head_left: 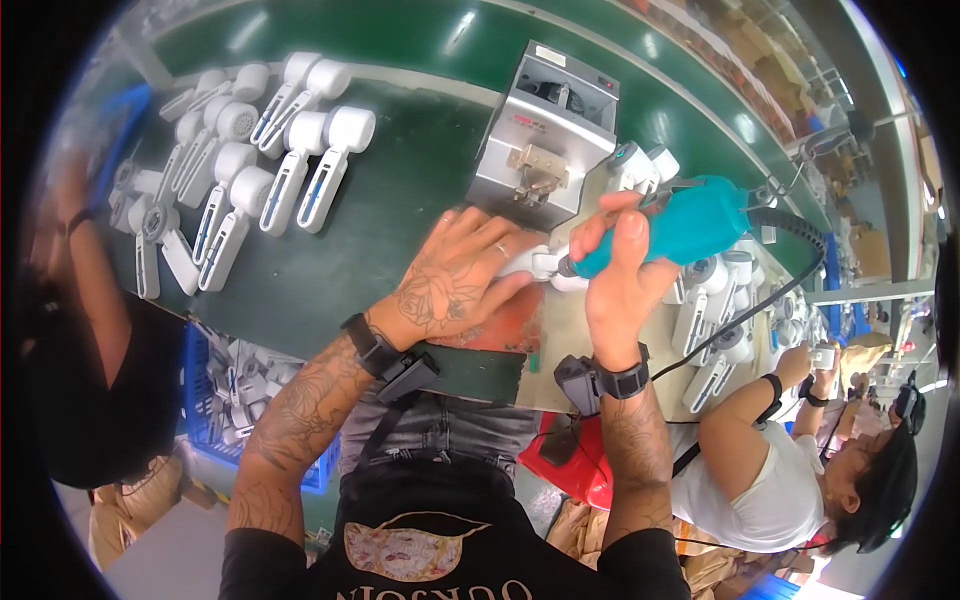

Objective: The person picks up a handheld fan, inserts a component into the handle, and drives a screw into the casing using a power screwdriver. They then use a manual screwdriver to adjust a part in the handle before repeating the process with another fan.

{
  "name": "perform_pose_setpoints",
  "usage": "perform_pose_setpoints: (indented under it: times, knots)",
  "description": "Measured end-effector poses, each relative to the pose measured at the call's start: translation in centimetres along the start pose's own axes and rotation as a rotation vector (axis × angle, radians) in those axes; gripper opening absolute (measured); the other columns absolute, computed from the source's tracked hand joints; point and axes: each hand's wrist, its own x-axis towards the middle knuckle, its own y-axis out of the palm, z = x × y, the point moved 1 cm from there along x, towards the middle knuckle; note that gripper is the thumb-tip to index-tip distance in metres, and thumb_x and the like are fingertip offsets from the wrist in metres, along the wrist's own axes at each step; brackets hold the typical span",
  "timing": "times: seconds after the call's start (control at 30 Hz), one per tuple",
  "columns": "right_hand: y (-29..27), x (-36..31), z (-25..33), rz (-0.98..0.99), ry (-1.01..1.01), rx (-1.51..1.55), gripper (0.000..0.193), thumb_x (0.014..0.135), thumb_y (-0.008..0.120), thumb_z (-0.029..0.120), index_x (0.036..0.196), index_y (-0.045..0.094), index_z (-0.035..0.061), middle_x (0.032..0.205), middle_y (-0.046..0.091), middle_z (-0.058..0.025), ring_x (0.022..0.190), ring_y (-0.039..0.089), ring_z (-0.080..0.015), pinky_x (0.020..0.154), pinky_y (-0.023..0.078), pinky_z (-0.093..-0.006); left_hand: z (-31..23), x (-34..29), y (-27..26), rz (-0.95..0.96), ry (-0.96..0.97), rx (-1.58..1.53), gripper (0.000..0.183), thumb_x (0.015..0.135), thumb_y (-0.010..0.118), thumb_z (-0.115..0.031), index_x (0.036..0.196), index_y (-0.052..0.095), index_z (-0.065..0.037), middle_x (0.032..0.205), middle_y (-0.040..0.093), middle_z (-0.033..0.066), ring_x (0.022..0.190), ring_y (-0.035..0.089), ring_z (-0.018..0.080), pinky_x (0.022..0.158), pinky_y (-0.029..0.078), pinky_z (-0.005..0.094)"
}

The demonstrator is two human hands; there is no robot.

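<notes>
My right hand (pixel 630 270) is wrapped round a teal electric screwdriver (pixel 700 225), which lies tilted with its tip pointing left. Its tip meets a small white piece (pixel 547 262) at the end of a white part, mostly hidden under my left hand (pixel 455 270). That hand presses the part down, fingers closed over it. Both hands are above a reddish-brown mat (pixel 495 325) on the bench. Just beyond them stands a grey screw feeder (pixel 545 140) with a metal outlet on its front.
Several white shower-head-like units (pixel 335 165) lie on the green bench (pixel 390 140) at left, more at right. A black cable (pixel 740 315) trails from the screwdriver. A blue crate (pixel 205 400) holds white parts. One person sits at right (pixel 760 470), another at left (pixel 100 370).
</notes>
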Motion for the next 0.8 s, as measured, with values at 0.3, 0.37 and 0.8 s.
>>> perform_pose_setpoints:
  times: [0.3,0.37,0.8]
  knots:
    - [0.3,0.0,-2.2,0.073,-0.022,0.087,0.039,0.105,0.055,0.037,0.094,0.053,0.0002,0.07,0.055,-0.0075,0.062,0.055,-0.0178,0.058,0.046,-0.0328,0.4,0.5,0.0,-0.004,0.012,0.01,0.041,0.094,0.063,-0.028,0.132,0.06,-0.011,0.115,0.06,0.0066,0.103,0.053,0.0285,0.091,0.04,0.0435]
    - [0.7,-0.4,-2.4,0.052,-0.002,0.039,0.037,0.106,0.053,0.035,0.094,0.053,0.0006,0.07,0.055,-0.0073,0.063,0.055,-0.0175,0.059,0.046,-0.0328,0.7,0.2,-0.6,-0.008,-0.002,0.011,0.041,0.094,0.062,-0.028,0.131,0.06,-0.01,0.116,0.06,0.0072,0.103,0.053,0.0288,0.091,0.04,0.044]
    - [-0.2,-0.7,7.7,-0.353,-0.232,0.199,0.045,0.104,0.05,0.051,0.108,0.057,0.0064,0.072,0.037,0.0007,0.065,0.034,-0.0131,0.062,0.032,-0.0284,2.7,-3.8,-9.2,-0.133,-0.163,-0.147,0.029,0.083,0.067,-0.023,0.107,0.066,-0.006,0.099,0.064,0.0147,0.094,0.064,0.032,0.084,0.054,0.0437]
